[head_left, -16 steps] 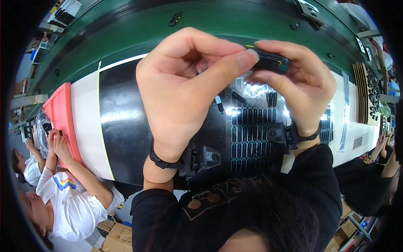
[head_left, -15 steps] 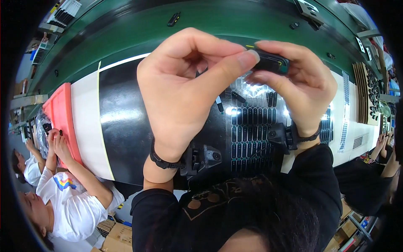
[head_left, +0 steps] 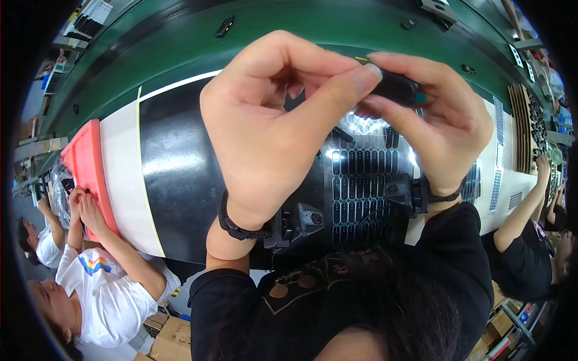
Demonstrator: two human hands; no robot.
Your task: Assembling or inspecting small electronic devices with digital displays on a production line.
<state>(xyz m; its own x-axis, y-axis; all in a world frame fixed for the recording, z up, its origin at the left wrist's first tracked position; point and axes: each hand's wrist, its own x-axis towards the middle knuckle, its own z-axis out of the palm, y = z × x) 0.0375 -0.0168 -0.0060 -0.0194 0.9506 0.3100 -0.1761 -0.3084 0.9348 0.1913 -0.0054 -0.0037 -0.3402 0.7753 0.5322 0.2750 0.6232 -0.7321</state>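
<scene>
A small black handheld device (head_left: pixel 394 88) with a teal end and a thin yellow mark is held up in front of me, above the table. My right hand (head_left: pixel 448 117) grips its right part between thumb and fingers. On its left end, the thumb and index finger of my left hand (head_left: pixel 271 126) press together; the fingers cover much of that end. Below my hands lies a clear sheet of black oblong labels (head_left: pixel 361 195) with teal edges, in rows on a black mat (head_left: pixel 177 132). A few loose black pieces (head_left: pixel 343 135) rest near the sheet's top.
Beyond the table runs a green conveyor belt (head_left: pixel 162 45) carrying a black device (head_left: pixel 225 26) and other small parts. A red tray (head_left: pixel 90 156) is at the left, beside a co-worker in white (head_left: pixel 108 295). Stacked cardboard sheets (head_left: pixel 519 132) with black parts stand right. Another co-worker's arm (head_left: pixel 524 207) reaches there.
The device has turned between my fingers and shows a plainer black side. My hands have shifted slightly right. Parts on the belt have moved left. The co-worker at right has stretched an arm out.
</scene>
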